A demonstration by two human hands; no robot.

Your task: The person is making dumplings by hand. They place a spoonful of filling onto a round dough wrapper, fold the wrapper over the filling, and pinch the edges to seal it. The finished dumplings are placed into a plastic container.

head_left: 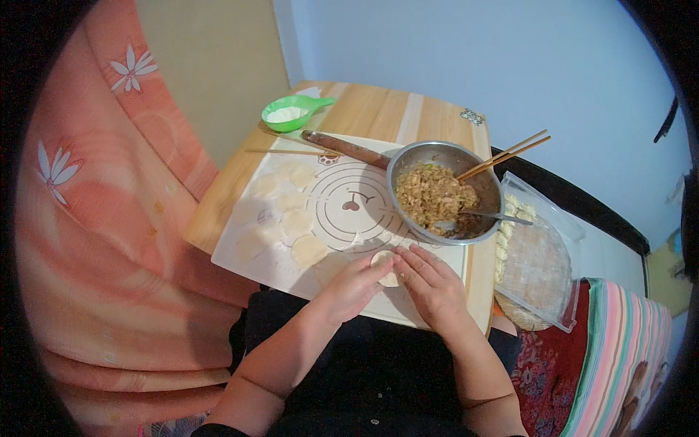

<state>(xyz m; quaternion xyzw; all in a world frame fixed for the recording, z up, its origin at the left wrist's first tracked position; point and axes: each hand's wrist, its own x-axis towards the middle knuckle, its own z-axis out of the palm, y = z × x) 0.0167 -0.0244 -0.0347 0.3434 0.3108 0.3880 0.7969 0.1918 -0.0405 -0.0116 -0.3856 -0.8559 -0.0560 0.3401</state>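
One wide fisheye camera on the person's head looks down and forward from above the near side of the bench (pixel 364 102), close to it, taking in the wall (pixel 466 58) beyond it and the orange cloth (pixel 109 240) to its left.

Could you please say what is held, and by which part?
A dough wrapper, by its left side in the left hand and right side in the right hand.

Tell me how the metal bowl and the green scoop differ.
The metal bowl is clearly larger than the green scoop.
The metal bowl is silver and shows no handle; the green scoop has one at its side.
The metal bowl holds chopped filling, with chopsticks in it; the green scoop holds white powder.
Both are open-topped.
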